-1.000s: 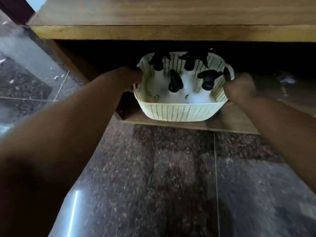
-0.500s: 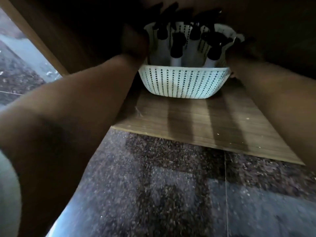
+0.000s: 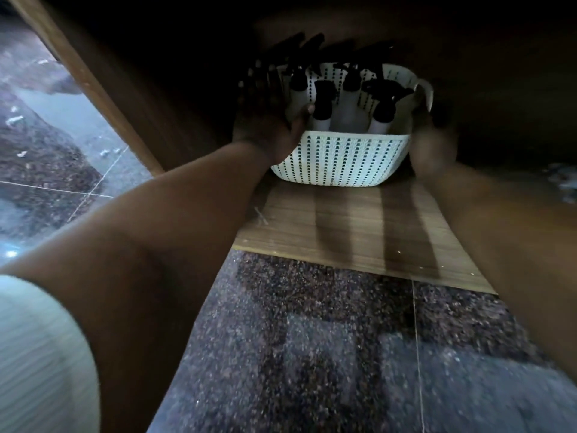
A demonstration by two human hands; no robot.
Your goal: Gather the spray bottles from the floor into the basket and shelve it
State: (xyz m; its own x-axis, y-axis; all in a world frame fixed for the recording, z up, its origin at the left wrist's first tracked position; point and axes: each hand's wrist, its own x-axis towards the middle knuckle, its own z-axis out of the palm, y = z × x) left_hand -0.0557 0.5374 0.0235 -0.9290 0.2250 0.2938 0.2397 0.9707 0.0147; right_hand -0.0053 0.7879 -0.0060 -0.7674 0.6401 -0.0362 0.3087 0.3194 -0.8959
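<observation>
A white perforated plastic basket (image 3: 338, 162) rests deep on the low wooden shelf (image 3: 352, 226), in shadow. Several white spray bottles (image 3: 346, 109) with black trigger heads stand upright inside it. My left hand (image 3: 268, 126) grips the basket's left rim, thumb hooked over the edge. On the other side, my right hand (image 3: 432, 148) is blurred and pressed against the right wall below the basket's loop handle (image 3: 427, 92).
The shelf's left side panel (image 3: 103, 89) runs diagonally at the left, with the upper board dark overhead. Speckled dark granite floor (image 3: 312, 354) lies in front of the shelf edge. A pale crumpled thing (image 3: 562, 182) lies on the shelf at far right.
The basket has gone from the shelf's front edge to deep inside, both hands still on it. My view has dropped lower, under the top board.
</observation>
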